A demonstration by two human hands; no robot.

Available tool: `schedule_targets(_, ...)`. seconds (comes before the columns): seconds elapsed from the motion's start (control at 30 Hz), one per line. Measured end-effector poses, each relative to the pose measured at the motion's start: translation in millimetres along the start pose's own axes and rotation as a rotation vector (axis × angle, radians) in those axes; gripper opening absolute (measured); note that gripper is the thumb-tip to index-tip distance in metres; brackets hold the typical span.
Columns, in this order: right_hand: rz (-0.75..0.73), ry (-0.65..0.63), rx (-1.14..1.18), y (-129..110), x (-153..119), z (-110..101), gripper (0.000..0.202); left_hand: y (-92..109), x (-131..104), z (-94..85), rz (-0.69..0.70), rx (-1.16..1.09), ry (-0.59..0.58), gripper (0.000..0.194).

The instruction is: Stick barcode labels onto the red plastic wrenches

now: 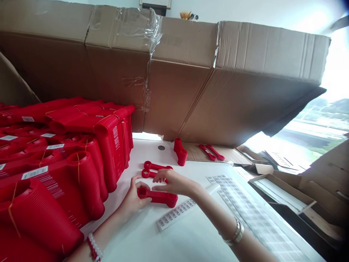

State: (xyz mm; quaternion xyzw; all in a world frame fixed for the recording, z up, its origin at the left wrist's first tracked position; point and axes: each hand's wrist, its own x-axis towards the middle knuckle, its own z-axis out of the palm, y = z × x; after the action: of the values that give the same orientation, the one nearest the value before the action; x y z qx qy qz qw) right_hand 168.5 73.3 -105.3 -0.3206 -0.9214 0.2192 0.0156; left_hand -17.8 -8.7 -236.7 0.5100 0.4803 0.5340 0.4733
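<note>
My left hand grips the near end of a red plastic piece, a bar with a round hollow tube at each end, lying on the white table. Thumb and fingers sit around its left tube. Just above that piece hovers my right hand, its fingers bent but apart, with nothing visible in them. Behind the hands lie two more red pieces, one farther back and one partly hidden by my right hand. To the right of the held piece is a strip of printed labels.
Banded stacks of red pieces with barcode stickers fill the left side. A large cardboard flap rises behind. Label sheets lie at right. Farther back are a standing red piece, flat red parts and an open box.
</note>
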Motion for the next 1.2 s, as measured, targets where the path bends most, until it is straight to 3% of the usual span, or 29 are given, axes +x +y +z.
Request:
schedule_targets(0.27, 0.024, -0.043, -0.049, -11, -14, 28, 0.004, 1, -1, 2.3, -0.015, -0.014, 0.009, 0.077)
schedule_targets(0.63, 0.063, -0.121, 0.069, 2, -10, 23, 0.024, 10, -7, 1.7, -0.049, 0.025, -0.040, 0.079)
schedule_targets(0.8, 0.073, -0.159, 0.147, 8, -7, 15, 0.015, 12, -8, 1.7, -0.044, 0.057, -0.028, 0.085)
schedule_targets(1.07, 0.096, -0.155, 0.182, 7, -7, 13, 0.017, 13, -9, -0.7, -0.051, 0.084, -0.027, 0.100)
schedule_targets(1.2, 0.085, -0.143, 0.179, 6, -10, 13, 0.014, 13, -9, -0.2, -0.043, 0.080, -0.044, 0.097)
